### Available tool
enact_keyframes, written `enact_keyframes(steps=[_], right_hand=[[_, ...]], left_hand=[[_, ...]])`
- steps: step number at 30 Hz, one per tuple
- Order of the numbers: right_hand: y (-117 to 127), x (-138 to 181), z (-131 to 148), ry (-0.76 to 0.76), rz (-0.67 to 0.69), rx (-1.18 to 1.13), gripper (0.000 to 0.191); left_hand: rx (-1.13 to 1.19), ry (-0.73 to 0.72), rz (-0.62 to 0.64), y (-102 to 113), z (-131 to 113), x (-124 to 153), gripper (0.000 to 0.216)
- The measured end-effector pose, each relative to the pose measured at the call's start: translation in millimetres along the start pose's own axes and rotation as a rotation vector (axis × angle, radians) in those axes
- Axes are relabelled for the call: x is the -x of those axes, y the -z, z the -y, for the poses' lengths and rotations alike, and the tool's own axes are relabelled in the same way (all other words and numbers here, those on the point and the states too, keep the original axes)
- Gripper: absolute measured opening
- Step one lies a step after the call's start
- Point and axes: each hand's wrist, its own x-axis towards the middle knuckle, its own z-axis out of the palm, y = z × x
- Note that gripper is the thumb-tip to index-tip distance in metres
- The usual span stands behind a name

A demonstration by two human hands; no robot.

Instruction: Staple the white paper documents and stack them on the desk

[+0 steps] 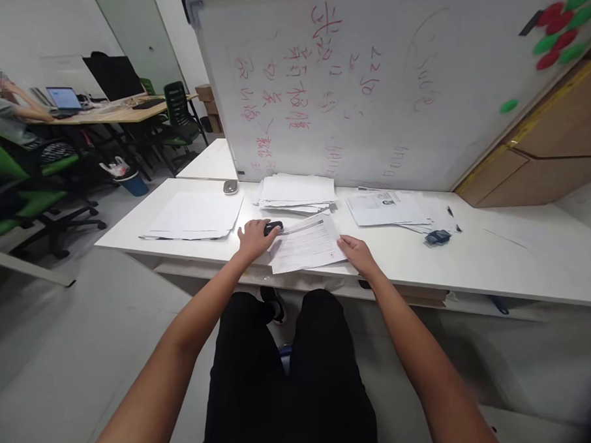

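Printed papers (307, 248) lie just in front of the tall paper stack (297, 190), same white worktop (470, 268), slightly askew; near corner seems to poke past the front edge. My right hand (357, 251) is front-right of the stack, thumb and fingers pinched on the papers. My left hand (254, 238) is front-left of the stack, black stapler-like tool (273, 228) between thumb and index finger. How hard I'm squeezing it, can't tell. Whether paper sits inside its mouth or only beside it, can't tell either.

My take on doing this well: hold the papers light and level so they don't buckle; a strip on the side facing the stack looks lifted. Square the edges before pressing anything. Keep the tool straight, not angled, and braced on the worktop. Don't tug with the right while the left bears down; thin paper would likely skew or tear.

Clearances: flat white sheets (198, 216) sit left of the stack, photo-bearing sheets (384, 209) right of it, dark blue gadget (438, 237) farther right. Enough elbow room, I'd say. Main risk is nudging the stack itself: it's close behind the work and its pages look loosely aligned.
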Motion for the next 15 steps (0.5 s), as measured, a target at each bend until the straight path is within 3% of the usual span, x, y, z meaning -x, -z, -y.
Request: enact_keyframes(steps=[5, 8, 12, 15], right_hand=[[0.9, -0.4, -2.4, 0.001, -0.010, -0.004, 0.053], [1.4, -0.2, -2.7, 0.006, -0.018, 0.007, 0.054], [2.3, 0.5, -4.8, -0.004, -0.029, 0.013, 0.051], [2.4, 2.2, -6.2, -0.023, -0.042, 0.008, 0.048]], left_hand=[[0.095, 0.142, -0.026, 24.8, -17.1, -27.1, 0.060], [0.050, 0.191, 0.057, 29.6, -23.4, -51.4, 0.054], [-0.088, 0.259, 0.169, 12.4, -31.0, -73.8, 0.040], [-0.147, 0.252, 0.169, -8.7, -32.7, -79.7, 0.037]])
